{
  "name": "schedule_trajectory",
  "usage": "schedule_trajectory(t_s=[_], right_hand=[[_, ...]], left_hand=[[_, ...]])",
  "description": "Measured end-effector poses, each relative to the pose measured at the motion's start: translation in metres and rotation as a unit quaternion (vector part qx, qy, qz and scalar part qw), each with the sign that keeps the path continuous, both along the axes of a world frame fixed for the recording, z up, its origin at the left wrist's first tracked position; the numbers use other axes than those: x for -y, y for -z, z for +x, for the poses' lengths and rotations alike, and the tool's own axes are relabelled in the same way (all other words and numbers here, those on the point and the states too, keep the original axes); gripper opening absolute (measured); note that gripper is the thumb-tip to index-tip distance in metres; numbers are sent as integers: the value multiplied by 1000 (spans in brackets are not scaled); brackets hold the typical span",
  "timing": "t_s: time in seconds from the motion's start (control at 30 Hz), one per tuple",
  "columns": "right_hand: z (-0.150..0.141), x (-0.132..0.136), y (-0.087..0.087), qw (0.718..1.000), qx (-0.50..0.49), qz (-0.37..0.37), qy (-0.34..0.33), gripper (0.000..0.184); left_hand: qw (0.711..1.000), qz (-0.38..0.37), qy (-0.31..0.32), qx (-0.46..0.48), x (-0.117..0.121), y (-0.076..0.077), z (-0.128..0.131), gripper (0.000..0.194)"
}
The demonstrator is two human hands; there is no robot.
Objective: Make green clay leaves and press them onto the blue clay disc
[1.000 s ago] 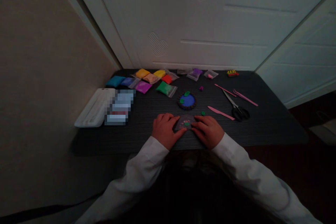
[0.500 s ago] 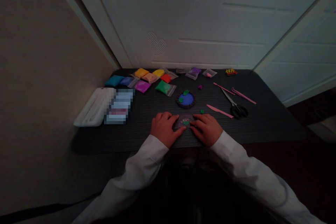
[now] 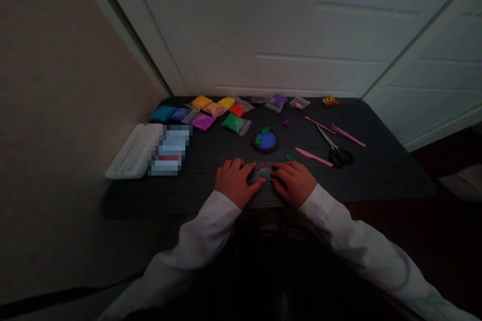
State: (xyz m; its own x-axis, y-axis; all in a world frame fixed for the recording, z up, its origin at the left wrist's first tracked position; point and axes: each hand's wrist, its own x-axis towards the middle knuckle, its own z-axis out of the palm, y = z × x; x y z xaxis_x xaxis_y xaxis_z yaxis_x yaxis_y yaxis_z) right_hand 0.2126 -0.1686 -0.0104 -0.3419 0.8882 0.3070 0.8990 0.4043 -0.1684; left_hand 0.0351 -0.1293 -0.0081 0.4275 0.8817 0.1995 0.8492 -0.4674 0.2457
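A small dark clay piece (image 3: 262, 171) with green and pink bits on it lies flat on the black table (image 3: 376, 175) near the front edge. My left hand (image 3: 235, 182) holds its left side, fingers curled against it. On its right side rests my right hand (image 3: 294, 182), fingertips pressed to the piece. Just beyond lie a tiny green clay bit (image 3: 288, 157) and a round blue clay disc (image 3: 265, 140) with a dark rim and green spots.
Several bags of coloured clay (image 3: 211, 113) line the table's back left. A white case (image 3: 132, 153) sits at the left. Scissors (image 3: 335, 149), pink modelling tools (image 3: 314, 157) and a small purple bit (image 3: 286, 123) lie to the right. A white door stands behind.
Both hands have drawn slightly closer together over the clay piece, covering more of it. The view has shifted a little.
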Motion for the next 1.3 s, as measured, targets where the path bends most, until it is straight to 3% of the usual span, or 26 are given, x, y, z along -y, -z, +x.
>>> schedule_trajectory(t_s=[0.33,0.5,0.6,0.73,0.83,0.93,1.03,1.1,1.13,1.2,1.3], right_hand=[[-1,3,4,999,-31,10,15,26],[2,1,7,998,-60,0,16,31],[6,0,9,997,-79,11,18,29],[7,0,1,989,-145,34,20,28],[4,2,-14,967,-252,-10,41,22],[1,6,-30,894,-427,-124,54,20],[-3,9,-39,791,-570,-217,40,19],[-4,10,-40,756,-609,-238,35,19],[-4,11,-39,751,-614,-240,35,19],[-5,13,-37,773,-595,-216,45,22],[-5,18,-34,874,-474,-75,78,29]], left_hand=[[998,17,54,7,-1,6,-5,49],[990,55,130,19,-5,14,-13,32],[984,95,136,62,-3,16,-14,27],[977,82,126,151,0,4,-14,23],[966,7,57,253,1,-16,-14,18],[914,-134,-23,381,0,-33,-13,15],[800,-312,-8,512,1,-40,-12,17],[730,-398,13,555,5,-39,-10,18],[709,-424,16,563,8,-39,-9,18],[702,-439,7,561,13,-38,-7,18],[726,-419,-10,545,18,-39,-6,19]])
